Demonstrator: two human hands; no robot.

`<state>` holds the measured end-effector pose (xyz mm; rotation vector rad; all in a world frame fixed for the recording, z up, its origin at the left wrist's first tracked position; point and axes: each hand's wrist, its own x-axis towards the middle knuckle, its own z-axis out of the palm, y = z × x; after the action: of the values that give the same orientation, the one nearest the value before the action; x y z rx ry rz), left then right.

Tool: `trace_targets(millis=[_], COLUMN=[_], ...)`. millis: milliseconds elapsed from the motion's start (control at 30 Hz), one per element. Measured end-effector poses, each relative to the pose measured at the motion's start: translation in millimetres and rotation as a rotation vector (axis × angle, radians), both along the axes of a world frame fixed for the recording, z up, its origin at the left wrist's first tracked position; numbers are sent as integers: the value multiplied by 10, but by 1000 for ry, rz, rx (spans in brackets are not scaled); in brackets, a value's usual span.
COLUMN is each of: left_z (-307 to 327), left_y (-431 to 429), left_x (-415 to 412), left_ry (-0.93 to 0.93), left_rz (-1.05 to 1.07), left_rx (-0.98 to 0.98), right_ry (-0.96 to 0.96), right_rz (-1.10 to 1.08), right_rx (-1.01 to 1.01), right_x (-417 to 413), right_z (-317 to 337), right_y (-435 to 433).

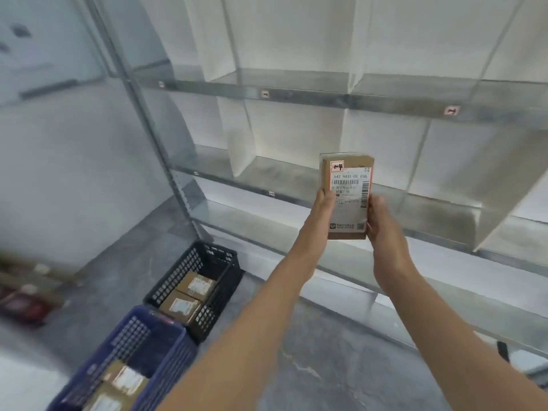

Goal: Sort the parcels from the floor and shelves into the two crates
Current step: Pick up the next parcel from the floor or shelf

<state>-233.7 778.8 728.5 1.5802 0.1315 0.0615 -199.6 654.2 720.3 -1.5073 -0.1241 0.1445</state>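
Parcel: small brown cardboard box, held in the air in front of the middle shelf of the rack. Long axis upright, white shipping label facing the camera, barcode line level, red-framed sticker at the top left corner of the label.

Left hand: grips the parcel's lower left edge, thumb on the label face.

Right hand: grips the lower right edge, fingers curled round the side.

Metal shelving rack: galvanised shelves split by white dividers. Small red-bordered tags on the front edges.

Black crate: perforated plastic, on the floor near the foot of the rack's left post. Two brown labelled parcels inside, labels up.

Blue crate: same type, just beside the black crate's near end. Labelled brown boxes inside, blurred.

Floor: grey concrete, mottled.

Wall: pale, left of the rack.
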Motion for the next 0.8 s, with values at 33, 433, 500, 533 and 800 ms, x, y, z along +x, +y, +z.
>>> trace_targets(millis=[33,433,500,533,800], left_z=[4,-415,-439,-505,-1014], left_y=[186,1873,1843,1872,2463], left_x=[-69,-458,-621,-667,-554], left_ry=[2,230,187,172,274], left_rz=[49,663,701,716,962], left_rx=[-2,-43,-121,-141,-275], right_ry=[-2,55,69,74,165], right_rz=[38,501,563,596,818], right_rx=[0,-57,-84,-90,-145], right_x=[-33,-28,42,72,134], right_z=[-4,-461,-569,-618,-913], right_y=[206,2138,2375,2490,3174])
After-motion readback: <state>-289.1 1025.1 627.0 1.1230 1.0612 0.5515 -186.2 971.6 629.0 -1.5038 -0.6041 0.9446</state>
